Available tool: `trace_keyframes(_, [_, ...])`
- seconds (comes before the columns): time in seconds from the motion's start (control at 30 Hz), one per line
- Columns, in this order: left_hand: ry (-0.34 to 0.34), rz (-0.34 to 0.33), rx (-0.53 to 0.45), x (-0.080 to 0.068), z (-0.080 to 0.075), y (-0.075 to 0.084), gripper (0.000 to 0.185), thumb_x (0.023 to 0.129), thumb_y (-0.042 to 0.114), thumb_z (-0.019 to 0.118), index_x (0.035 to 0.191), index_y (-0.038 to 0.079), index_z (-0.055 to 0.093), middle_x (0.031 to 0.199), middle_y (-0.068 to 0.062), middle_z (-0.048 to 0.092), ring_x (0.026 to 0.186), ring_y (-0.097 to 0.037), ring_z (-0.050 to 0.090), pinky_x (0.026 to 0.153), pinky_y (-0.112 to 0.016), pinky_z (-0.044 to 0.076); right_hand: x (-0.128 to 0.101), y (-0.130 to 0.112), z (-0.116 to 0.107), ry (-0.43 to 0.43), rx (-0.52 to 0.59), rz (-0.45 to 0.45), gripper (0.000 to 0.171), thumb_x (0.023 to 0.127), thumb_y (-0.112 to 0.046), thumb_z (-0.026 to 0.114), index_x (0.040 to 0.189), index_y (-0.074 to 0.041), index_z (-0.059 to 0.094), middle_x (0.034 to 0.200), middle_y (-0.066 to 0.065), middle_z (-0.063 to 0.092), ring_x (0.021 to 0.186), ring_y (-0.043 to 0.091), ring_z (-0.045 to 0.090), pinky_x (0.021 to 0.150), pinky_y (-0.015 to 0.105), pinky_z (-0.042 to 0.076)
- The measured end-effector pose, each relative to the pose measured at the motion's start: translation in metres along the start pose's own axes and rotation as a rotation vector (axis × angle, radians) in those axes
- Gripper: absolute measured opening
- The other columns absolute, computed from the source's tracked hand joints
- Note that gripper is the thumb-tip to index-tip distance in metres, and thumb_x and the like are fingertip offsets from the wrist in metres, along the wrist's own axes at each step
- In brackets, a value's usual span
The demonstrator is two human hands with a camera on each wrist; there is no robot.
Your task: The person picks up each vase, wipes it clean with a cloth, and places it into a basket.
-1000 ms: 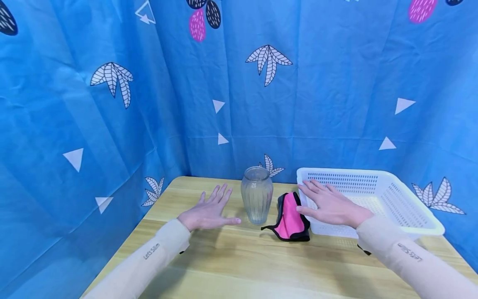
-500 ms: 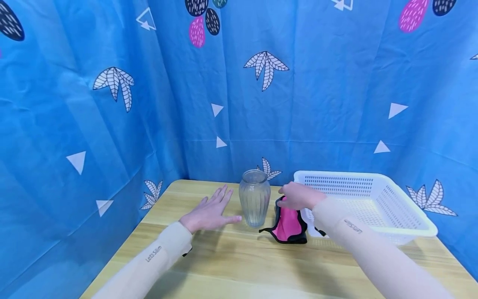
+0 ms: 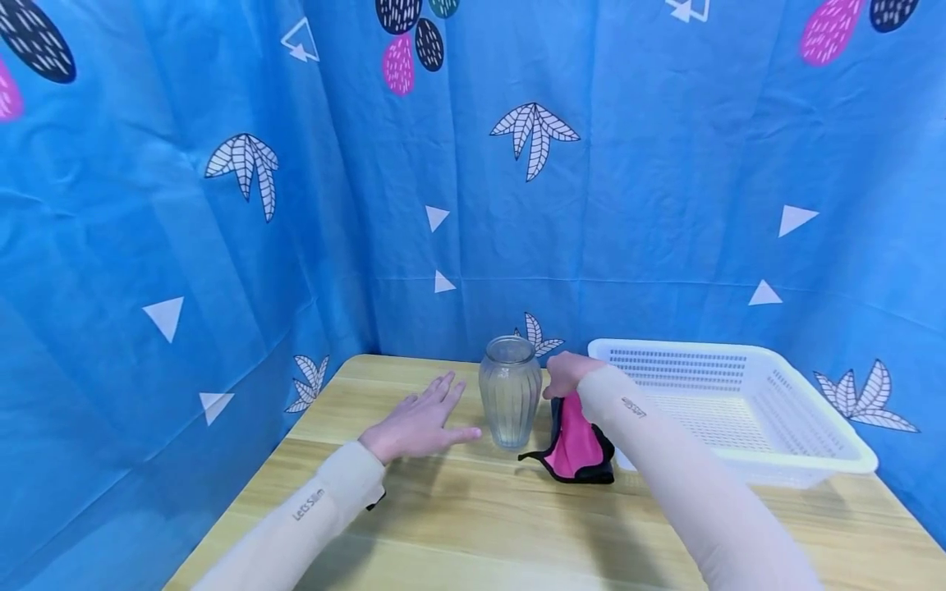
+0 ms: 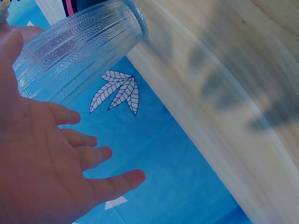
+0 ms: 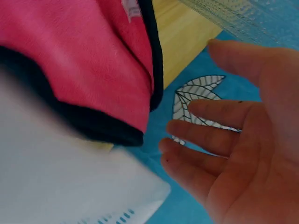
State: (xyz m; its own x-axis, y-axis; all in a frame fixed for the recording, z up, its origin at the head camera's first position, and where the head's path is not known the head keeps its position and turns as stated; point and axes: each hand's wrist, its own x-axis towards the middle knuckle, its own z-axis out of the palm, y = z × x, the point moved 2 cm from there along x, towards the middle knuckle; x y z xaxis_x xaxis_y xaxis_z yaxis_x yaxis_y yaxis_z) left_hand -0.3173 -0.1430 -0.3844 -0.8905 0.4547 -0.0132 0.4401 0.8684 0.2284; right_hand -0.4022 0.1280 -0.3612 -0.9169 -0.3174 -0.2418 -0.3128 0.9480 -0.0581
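Note:
A clear ribbed glass vase (image 3: 510,402) stands upright on the table between my hands. My left hand (image 3: 417,423) hovers to its left, fingers spread and straight, holding nothing. In the left wrist view the vase (image 4: 84,49) lies beyond the palm (image 4: 42,158). Right of the vase is a pink cloth with black edging (image 3: 576,443), folded on the table. Over its far end reaches my right hand (image 3: 569,373). The right wrist view shows that hand (image 5: 243,140) with loosely bent fingers, apart from the pink cloth (image 5: 88,60) and gripping nothing.
A white perforated plastic basket (image 3: 820,460) sits at the right, just beside the cloth and my right forearm. The wooden table (image 3: 473,533) ends at a blue patterned curtain (image 3: 650,205) behind and on the left.
My right hand has moved left from over the basket's edge to above the far end of the pink cloth. The left hand, vase and cloth have stayed in place.

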Motion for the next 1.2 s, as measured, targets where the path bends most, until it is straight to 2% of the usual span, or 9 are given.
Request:
trace_keyframes(0.17, [-0.002,0.003,0.018,0.002,0.001,0.002,0.103,0.088,0.083,0.04,0.162,0.015,0.02,0.17,-0.009,0.006,0.156,-0.03,0.008,0.12,-0.061,0.02,0.019,0.005,0.011,-0.012,-0.015,0.019,0.038,0.085,-0.033,0.078,0.11,-0.005,0.071,0.111,0.012,0.071,0.095,0.021,0.064,0.085,0.039,0.053])
trace_keyframes(0.27, [-0.003,0.007,0.029,0.001,0.0,0.004,0.101,0.088,0.082,0.042,0.162,0.015,0.022,0.17,-0.009,0.007,0.156,-0.03,0.009,0.12,-0.061,0.02,0.04,0.014,0.022,-0.054,-0.039,0.046,0.034,0.081,-0.032,0.08,0.104,-0.008,0.071,0.11,0.011,0.07,0.096,0.023,0.063,0.081,0.038,0.053])
trace_keyframes(0.4, [-0.012,0.021,0.032,0.001,0.0,0.008,0.098,0.089,0.079,0.044,0.161,0.014,0.027,0.17,-0.009,0.008,0.156,-0.031,0.01,0.119,-0.063,0.02,0.063,0.028,0.035,-0.142,-0.074,0.083,0.021,0.078,-0.026,0.079,0.084,-0.011,0.066,0.089,0.005,0.063,0.08,0.022,0.057,0.067,0.035,0.048])
trace_keyframes(0.5, [-0.017,0.031,0.034,0.0,0.002,0.009,0.095,0.09,0.077,0.046,0.159,0.014,0.031,0.169,-0.011,0.009,0.156,-0.031,0.01,0.118,-0.064,0.021,0.077,0.038,0.047,-0.167,-0.071,0.082,0.021,0.075,-0.021,0.079,0.069,-0.014,0.061,0.073,0.003,0.054,0.068,0.021,0.05,0.058,0.033,0.042])
trace_keyframes(0.67, [-0.021,0.032,0.032,-0.001,0.002,0.01,0.093,0.09,0.077,0.047,0.158,0.015,0.035,0.169,-0.01,0.009,0.156,-0.032,0.01,0.118,-0.064,0.02,0.038,0.015,0.025,-0.192,0.028,0.132,0.006,0.075,-0.013,0.081,0.075,-0.012,0.075,0.071,0.001,0.056,0.069,0.018,0.052,0.063,0.03,0.049])
trace_keyframes(0.73, [-0.02,0.029,0.03,-0.002,0.001,0.009,0.093,0.089,0.078,0.046,0.158,0.016,0.036,0.169,-0.009,0.009,0.156,-0.032,0.01,0.119,-0.063,0.02,0.014,0.0,0.01,-0.191,0.06,0.155,0.008,0.075,-0.011,0.083,0.082,-0.01,0.079,0.073,0.0,0.06,0.073,0.016,0.054,0.07,0.03,0.053])
trace_keyframes(0.83, [-0.02,0.024,0.019,-0.003,0.001,0.009,0.092,0.089,0.079,0.045,0.157,0.017,0.038,0.169,-0.008,0.01,0.156,-0.031,0.01,0.119,-0.062,0.019,0.002,-0.009,0.005,-0.167,0.065,0.158,0.011,0.073,-0.011,0.084,0.084,-0.009,0.081,0.072,-0.001,0.059,0.071,0.015,0.054,0.07,0.029,0.055])
trace_keyframes(1.07, [-0.011,0.038,0.011,0.0,0.0,0.011,0.088,0.09,0.077,0.047,0.154,0.017,0.044,0.169,-0.011,0.015,0.156,-0.033,0.013,0.118,-0.063,0.023,0.006,-0.01,0.01,-0.245,0.04,0.151,0.01,0.076,-0.015,0.083,0.084,-0.01,0.08,0.074,-0.001,0.057,0.073,0.014,0.054,0.073,0.029,0.054])
trace_keyframes(1.2, [0.001,0.05,0.009,0.002,0.0,0.01,0.086,0.091,0.074,0.05,0.153,0.015,0.045,0.168,-0.013,0.017,0.155,-0.035,0.014,0.117,-0.064,0.025,0.018,-0.007,0.014,-0.31,0.089,0.191,0.011,0.075,-0.019,0.085,0.081,-0.012,0.078,0.083,0.001,0.061,0.08,0.015,0.057,0.078,0.03,0.055])
